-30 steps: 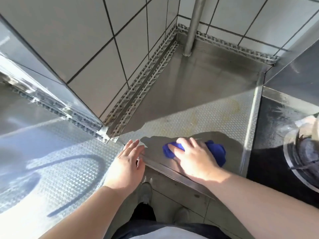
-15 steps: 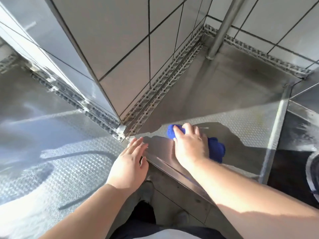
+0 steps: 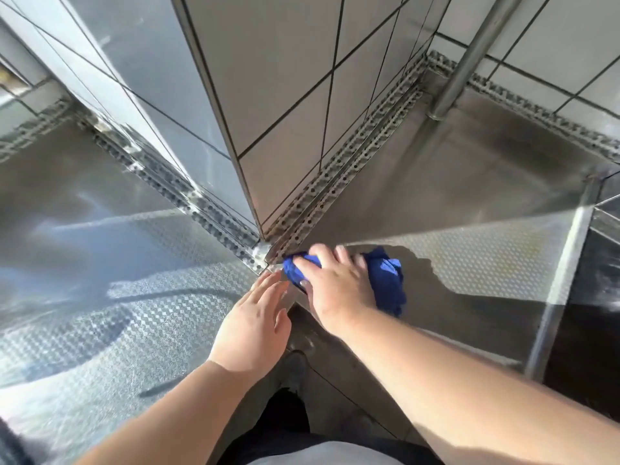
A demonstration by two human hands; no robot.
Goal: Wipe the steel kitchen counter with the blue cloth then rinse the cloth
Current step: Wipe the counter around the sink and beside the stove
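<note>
— So, what is being shown, starting from the biggest surface?

— The steel counter (image 3: 453, 203) is being seen wrapping round a tiled pillar (image 3: 285, 95), with a perforated strip (image 3: 339, 182) running along the wall's foot and a steel pole (image 3: 469, 58) standing at the far right. The blue cloth (image 3: 385, 283) is being pressed onto the counter at the pillar's near corner, bunched, with part of it trailing out to the right.

— And how are the hands being held?

— The right hand (image 3: 335, 283) is being laid over the cloth, fingers slightly spread and bent down onto it; whether the thumb is being tucked under cannot be told. The left hand (image 3: 255, 323) is being rested flat just left of it, near the counter's front edge, fingers straight and close together.

— What is likely to be going wrong from here?

— Probably, grime is being left in the strip's holes, since a bunched cloth is reaching them poorly. The cloth's leading edge could also be snagged where the strips are meeting at the corner. Rinsing is not yet being done.
</note>
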